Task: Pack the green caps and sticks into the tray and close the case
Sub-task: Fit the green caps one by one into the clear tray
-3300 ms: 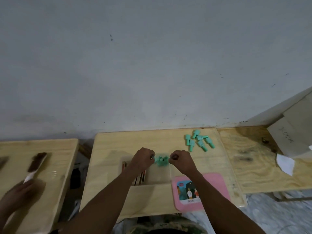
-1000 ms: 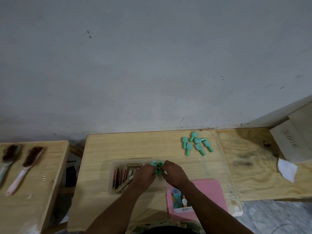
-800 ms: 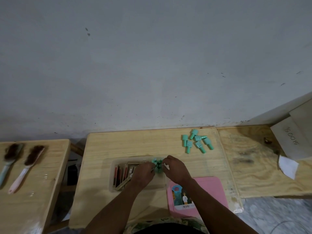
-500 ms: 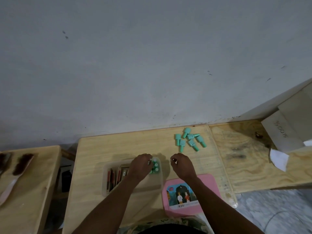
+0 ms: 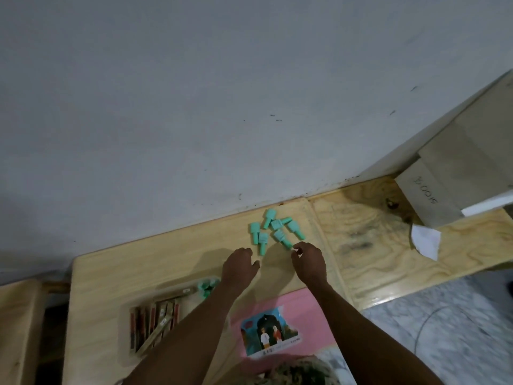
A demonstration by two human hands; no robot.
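Hovering beside green caps point(image 5: 278, 235): L hand point(image 5: 238, 266) & R hand point(image 5: 309, 263), arms outstretched, fingers loosely apart (both empty)

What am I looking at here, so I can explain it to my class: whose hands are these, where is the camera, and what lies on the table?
There is no machine here. A person works with bare hands, and a single camera worn on the head looks forward and down, so both forearms enter from the bottom edge. The left hand and right hand reach across a wooden table toward a loose pile of green caps near the wall. Neither hand holds anything. The right fingertips are next to the nearest cap, but it is unclear whether they touch it. Closer to the person is a clear tray with sticks lying in it and a few packed caps at its far end. A pink case lies to its right.
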